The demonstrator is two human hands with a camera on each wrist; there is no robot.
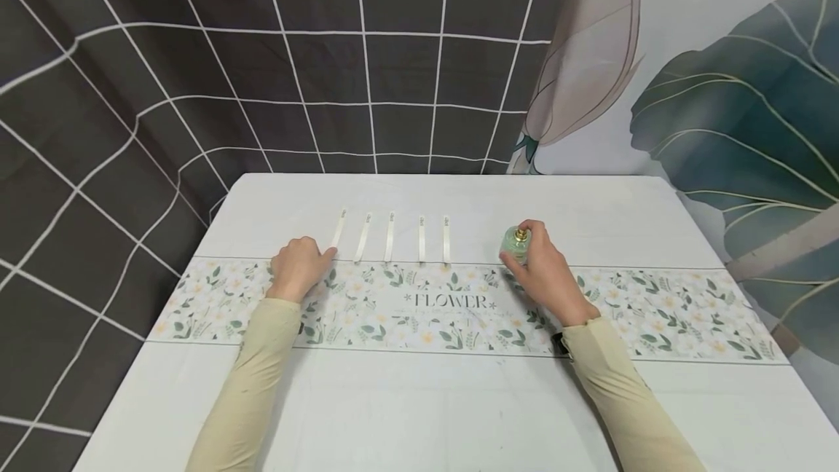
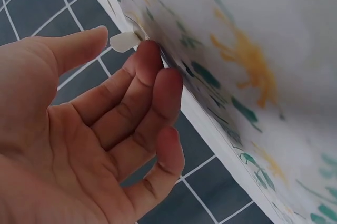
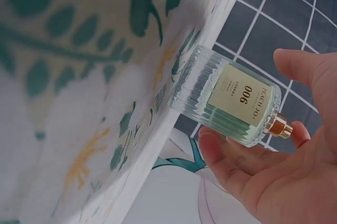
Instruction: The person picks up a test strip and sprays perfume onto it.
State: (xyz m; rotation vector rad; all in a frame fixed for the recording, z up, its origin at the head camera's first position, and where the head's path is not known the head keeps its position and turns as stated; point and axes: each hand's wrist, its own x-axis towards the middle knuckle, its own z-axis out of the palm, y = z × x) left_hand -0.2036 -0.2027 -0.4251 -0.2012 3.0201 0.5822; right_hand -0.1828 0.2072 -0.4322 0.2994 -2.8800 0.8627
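My left hand (image 1: 298, 266) rests at the left end of a row of white perfume test strips, its thumb beside the lower end of the leftmost strip (image 1: 339, 227). In the left wrist view that strip's end (image 2: 124, 41) shows between the thumb and the loosely bent fingers, with no clear pinch. My right hand (image 1: 547, 275) is around a ribbed glass perfume bottle (image 3: 231, 97) of pale green liquid, with a gold spray neck and a label reading 006. The bottle stands upright on the table; thumb and fingers are spread about it, the thumb apart from the glass.
More test strips, such as the rightmost one (image 1: 446, 239), lie side by side between the hands. A flower-printed band (image 1: 452, 319) crosses the white table (image 1: 419, 406). Behind hangs a dark gridded cloth (image 1: 328, 64), with a leaf-patterned cloth (image 1: 754, 108) at the right.
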